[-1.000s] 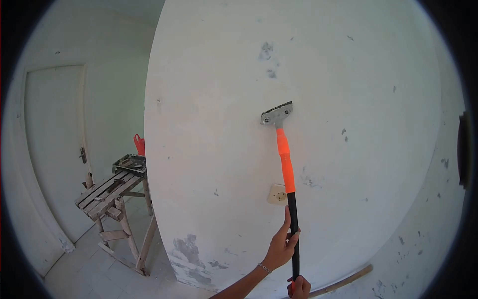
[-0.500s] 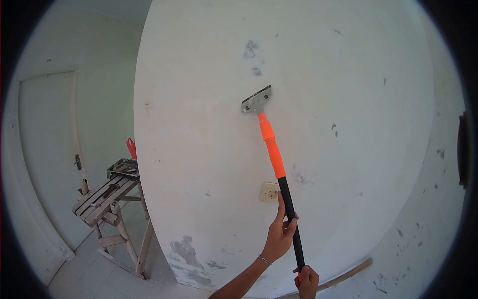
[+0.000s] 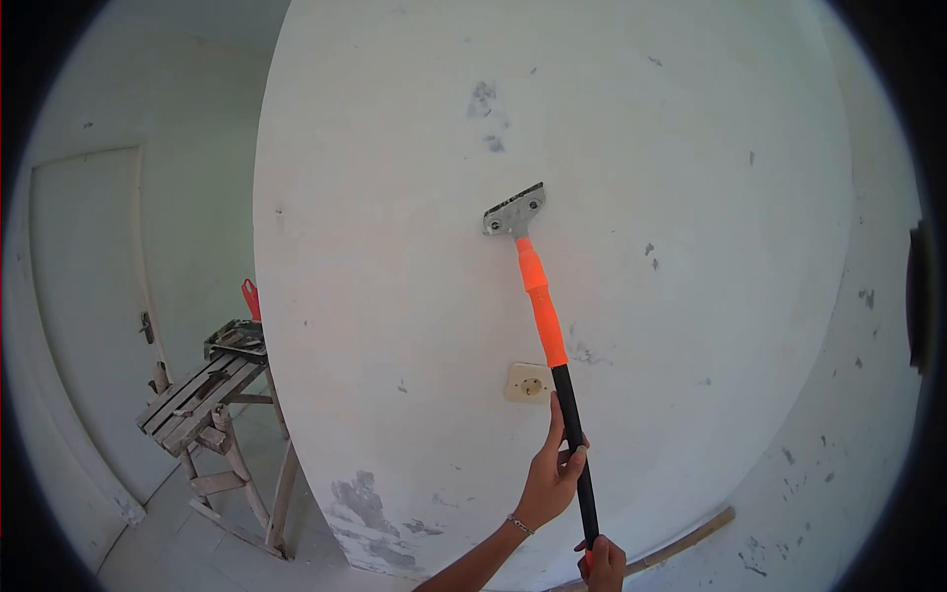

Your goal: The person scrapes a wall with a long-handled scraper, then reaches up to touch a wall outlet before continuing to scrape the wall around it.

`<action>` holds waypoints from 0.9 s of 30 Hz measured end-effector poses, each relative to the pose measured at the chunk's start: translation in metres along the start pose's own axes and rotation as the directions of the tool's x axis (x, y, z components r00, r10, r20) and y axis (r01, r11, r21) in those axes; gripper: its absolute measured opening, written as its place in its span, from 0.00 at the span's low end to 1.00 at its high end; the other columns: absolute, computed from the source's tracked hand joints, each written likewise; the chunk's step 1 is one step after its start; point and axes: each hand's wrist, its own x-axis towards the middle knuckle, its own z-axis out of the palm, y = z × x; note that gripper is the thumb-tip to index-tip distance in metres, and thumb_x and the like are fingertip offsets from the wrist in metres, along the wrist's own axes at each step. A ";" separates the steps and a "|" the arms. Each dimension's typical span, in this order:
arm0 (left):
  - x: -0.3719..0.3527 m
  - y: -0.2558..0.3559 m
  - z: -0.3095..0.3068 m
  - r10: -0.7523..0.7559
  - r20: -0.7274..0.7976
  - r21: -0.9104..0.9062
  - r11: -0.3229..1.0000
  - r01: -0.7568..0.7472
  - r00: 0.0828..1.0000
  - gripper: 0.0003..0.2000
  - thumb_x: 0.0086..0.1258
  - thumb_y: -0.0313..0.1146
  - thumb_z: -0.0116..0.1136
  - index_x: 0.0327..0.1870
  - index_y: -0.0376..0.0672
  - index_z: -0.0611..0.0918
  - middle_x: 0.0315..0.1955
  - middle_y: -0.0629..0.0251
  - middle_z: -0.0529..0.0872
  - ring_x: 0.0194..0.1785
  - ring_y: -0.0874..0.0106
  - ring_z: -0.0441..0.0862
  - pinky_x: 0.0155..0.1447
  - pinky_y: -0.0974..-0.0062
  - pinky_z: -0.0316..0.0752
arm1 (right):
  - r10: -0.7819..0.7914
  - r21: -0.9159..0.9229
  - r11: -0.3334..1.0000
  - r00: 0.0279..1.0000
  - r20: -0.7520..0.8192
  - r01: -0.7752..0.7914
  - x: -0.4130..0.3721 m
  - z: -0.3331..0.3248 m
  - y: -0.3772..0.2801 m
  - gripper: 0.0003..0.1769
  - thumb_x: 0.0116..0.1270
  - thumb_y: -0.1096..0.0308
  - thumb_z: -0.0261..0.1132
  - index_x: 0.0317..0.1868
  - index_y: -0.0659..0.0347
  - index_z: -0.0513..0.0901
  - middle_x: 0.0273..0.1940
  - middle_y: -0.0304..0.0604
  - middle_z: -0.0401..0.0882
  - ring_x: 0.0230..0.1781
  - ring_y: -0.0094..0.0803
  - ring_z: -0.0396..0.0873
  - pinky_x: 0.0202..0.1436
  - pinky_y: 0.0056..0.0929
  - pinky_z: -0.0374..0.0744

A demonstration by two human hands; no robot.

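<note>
A long-handled wall scraper [image 3: 541, 318] with an orange and black handle leans up along the pale wall. Its metal scraper head [image 3: 514, 211] is tilted, the right end higher, at the wall surface below some grey patches [image 3: 483, 99]. My left hand [image 3: 552, 479], with a bracelet at the wrist, is closed round the black shaft, its index finger stretched up along it. Lower down, my right hand [image 3: 604, 565] grips the bottom end of the handle, partly cut off by the frame edge. Just left of the shaft is a wall socket [image 3: 531, 384].
On the left stands a worn wooden trestle bench [image 3: 202, 400] carrying a dirty tray [image 3: 237, 340] and a red-handled object [image 3: 251, 298]. Behind it is a closed door [image 3: 89, 306]. A wooden strip [image 3: 691, 538] lies along the wall's foot at lower right.
The scraper head has slid a little down and to the right over the wall, both hands keeping their grip. My view has shifted slightly, uncovering more of the socket.
</note>
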 end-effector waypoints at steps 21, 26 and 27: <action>0.000 0.005 -0.010 0.079 -0.018 0.023 0.997 -0.079 0.997 0.38 0.72 0.21 0.47 0.77 0.50 0.40 0.38 0.68 0.75 0.32 0.85 0.70 0.35 0.89 0.71 | 0.151 -0.040 0.988 0.986 0.066 -0.148 -0.006 0.019 -0.024 0.35 0.76 0.41 0.42 0.32 0.65 0.79 0.11 0.33 0.63 0.08 0.18 0.56 0.11 0.20 0.53; 0.021 0.014 -0.015 0.076 -0.008 -0.083 0.994 -0.077 0.997 0.38 0.72 0.21 0.47 0.77 0.50 0.41 0.39 0.68 0.75 0.31 0.85 0.70 0.34 0.89 0.71 | 0.118 -0.071 0.991 0.991 0.064 -0.113 0.006 0.026 -0.048 0.35 0.77 0.42 0.41 0.32 0.66 0.79 0.11 0.32 0.62 0.08 0.18 0.56 0.11 0.20 0.53; 0.024 0.016 -0.014 0.078 -0.017 -0.080 0.994 -0.079 0.997 0.38 0.72 0.21 0.46 0.77 0.50 0.41 0.39 0.69 0.75 0.31 0.85 0.70 0.34 0.89 0.71 | 0.061 -0.075 0.996 0.996 0.065 -0.056 0.008 0.028 -0.051 0.35 0.77 0.43 0.41 0.32 0.66 0.79 0.11 0.32 0.62 0.08 0.18 0.56 0.12 0.20 0.53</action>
